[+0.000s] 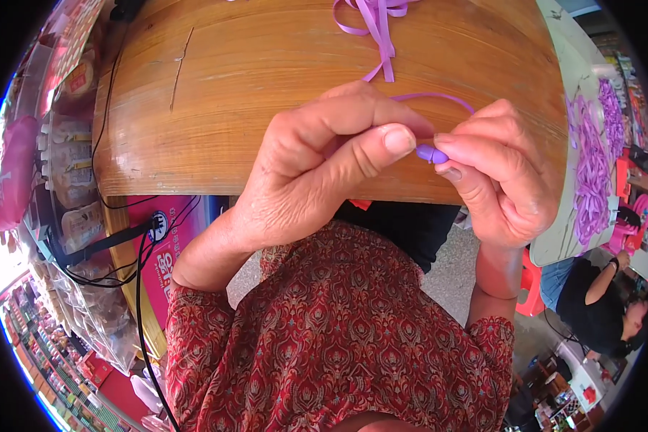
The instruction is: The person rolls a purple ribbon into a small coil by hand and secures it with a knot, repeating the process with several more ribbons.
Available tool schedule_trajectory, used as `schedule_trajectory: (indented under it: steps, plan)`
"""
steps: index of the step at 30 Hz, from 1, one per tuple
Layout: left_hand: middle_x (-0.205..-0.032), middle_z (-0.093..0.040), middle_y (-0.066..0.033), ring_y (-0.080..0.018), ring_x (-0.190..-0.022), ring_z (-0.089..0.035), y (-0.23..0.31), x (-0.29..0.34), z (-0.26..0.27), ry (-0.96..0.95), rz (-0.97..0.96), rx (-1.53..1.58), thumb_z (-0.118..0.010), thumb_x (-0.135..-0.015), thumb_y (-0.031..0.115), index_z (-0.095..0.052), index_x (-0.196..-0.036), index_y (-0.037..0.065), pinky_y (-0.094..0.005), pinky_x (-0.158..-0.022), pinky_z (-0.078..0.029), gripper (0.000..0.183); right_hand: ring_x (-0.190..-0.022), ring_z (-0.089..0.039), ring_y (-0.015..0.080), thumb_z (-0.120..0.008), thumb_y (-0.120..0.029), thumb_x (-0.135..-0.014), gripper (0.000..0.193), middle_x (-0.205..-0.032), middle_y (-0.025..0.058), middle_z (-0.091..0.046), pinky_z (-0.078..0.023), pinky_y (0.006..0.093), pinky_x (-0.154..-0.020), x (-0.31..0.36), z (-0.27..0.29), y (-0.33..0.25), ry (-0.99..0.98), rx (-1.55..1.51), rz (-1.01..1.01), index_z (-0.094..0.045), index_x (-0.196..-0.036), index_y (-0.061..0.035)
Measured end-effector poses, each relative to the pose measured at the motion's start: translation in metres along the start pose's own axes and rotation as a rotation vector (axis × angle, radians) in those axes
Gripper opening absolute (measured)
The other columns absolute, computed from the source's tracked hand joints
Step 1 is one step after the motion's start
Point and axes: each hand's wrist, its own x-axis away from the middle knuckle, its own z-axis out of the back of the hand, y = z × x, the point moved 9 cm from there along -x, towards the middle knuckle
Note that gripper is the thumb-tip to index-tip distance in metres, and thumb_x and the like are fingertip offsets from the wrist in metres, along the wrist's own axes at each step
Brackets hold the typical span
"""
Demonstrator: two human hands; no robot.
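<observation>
Over the near edge of the wooden table, my two hands meet fingertip to fingertip. My right hand (507, 176) is closed, pinching a small purple plastic piece (431, 154) between thumb and fingers. My left hand (324, 155) is closed too, its thumb tip right beside that piece; what lies between its fingers is hidden. A thin purple ribbon (439, 96) arcs behind the fingers, running from behind my left hand to the top of my right. More purple ribbon (378, 25) lies in a loose bundle at the table's far side.
The wooden table (230, 101) spreads out in front. On a pale table (554, 241) to the right lie heaps of purple ribbons (592, 173). Black cables (140, 248) hang at the left, near plastic-wrapped packages (72, 169). A person (590, 302) in black is farther right.
</observation>
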Motion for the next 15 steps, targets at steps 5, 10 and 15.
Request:
schedule_trajectory:
  steps: [5, 10, 15]
  plan:
    - [-0.087, -0.057, -0.0059, -0.0095, -0.074, -0.051, -0.004, 0.003, 0.0, -0.001, 0.03, 0.036, -0.056, -0.089, 0.007, -0.062, -0.099, -0.004, -0.022, -0.07, -0.041, 0.016, -0.066, -0.054, 0.0207, -0.07, 0.002, -0.069, 0.018, -0.077, 0.0107, -0.061, -0.041, 0.0295, -0.058, 0.002, -0.004, -0.001, 0.055, 0.01, 0.024, -0.064, -0.086, 0.0041]
    - [-0.085, -0.057, -0.0051, -0.0091, -0.074, -0.051, 0.006, 0.003, 0.002, -0.046, 0.041, -0.109, -0.055, -0.09, 0.007, -0.062, -0.096, -0.004, -0.0215, -0.069, -0.041, 0.015, -0.067, -0.054, 0.0211, -0.07, 0.004, -0.069, 0.018, -0.077, 0.0106, -0.061, -0.041, 0.0298, -0.058, 0.002, -0.003, -0.002, 0.09, 0.044, 0.05, -0.064, -0.086, 0.004]
    - [-0.076, -0.056, -0.0026, -0.0078, -0.071, -0.05, -0.007, -0.002, 0.004, -0.093, 0.222, 0.001, -0.057, -0.089, 0.011, -0.063, -0.089, -0.003, -0.0211, -0.066, -0.041, 0.015, -0.068, -0.054, 0.0215, -0.07, 0.005, -0.069, 0.018, -0.077, 0.0103, -0.061, -0.042, 0.0299, -0.059, 0.001, -0.004, -0.004, 0.104, 0.031, 0.053, -0.064, -0.086, 0.0039]
